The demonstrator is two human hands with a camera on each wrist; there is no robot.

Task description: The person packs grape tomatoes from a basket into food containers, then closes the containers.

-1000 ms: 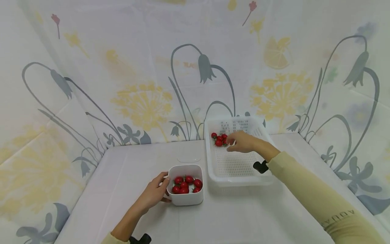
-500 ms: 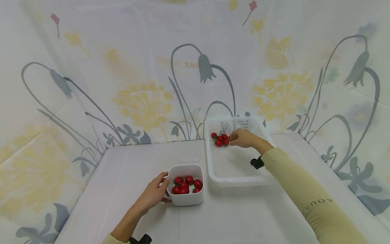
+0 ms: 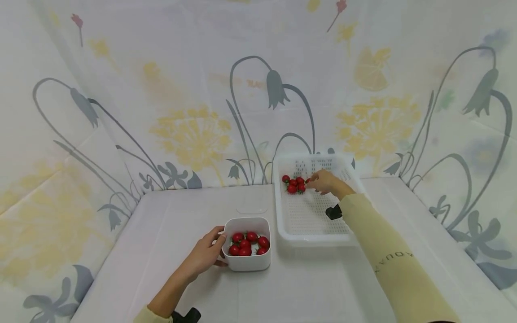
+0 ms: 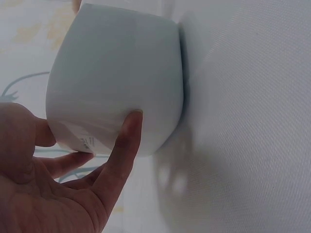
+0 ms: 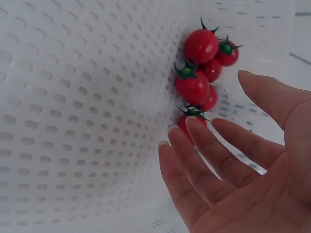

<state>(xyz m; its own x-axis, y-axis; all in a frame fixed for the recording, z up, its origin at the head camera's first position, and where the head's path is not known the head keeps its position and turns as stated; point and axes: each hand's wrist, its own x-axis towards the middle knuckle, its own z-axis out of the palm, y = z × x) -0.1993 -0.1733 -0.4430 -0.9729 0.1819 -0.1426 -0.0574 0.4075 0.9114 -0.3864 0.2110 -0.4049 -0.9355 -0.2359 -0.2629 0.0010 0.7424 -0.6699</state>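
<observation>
My left hand [image 3: 203, 253] holds a small white container [image 3: 248, 264] by its left side, its fingertips spread on the outer wall in the left wrist view. Several red cherry tomatoes [image 3: 244, 243] lie inside it. A white perforated basket [image 3: 311, 220] stands to the right, with a cluster of more cherry tomatoes [image 5: 192, 87] against its left part. Over the basket, my right hand [image 5: 233, 179] has its fingers extended and thumb apart, with nothing in its grasp. Its fingertips are right by the nearest tomato and partly cover it; whether they touch cannot be told.
A white cloth covers the table [image 3: 194, 211]. Behind and at both sides rises a flower-printed curtain [image 3: 190, 85]. A faint rounded outline [image 3: 252, 206] shows on the table behind the small container.
My right hand has shifted slightly right across the basket, from above the tomatoes to beside them, and its forearm has swung inward. My left hand and the container stay put.
</observation>
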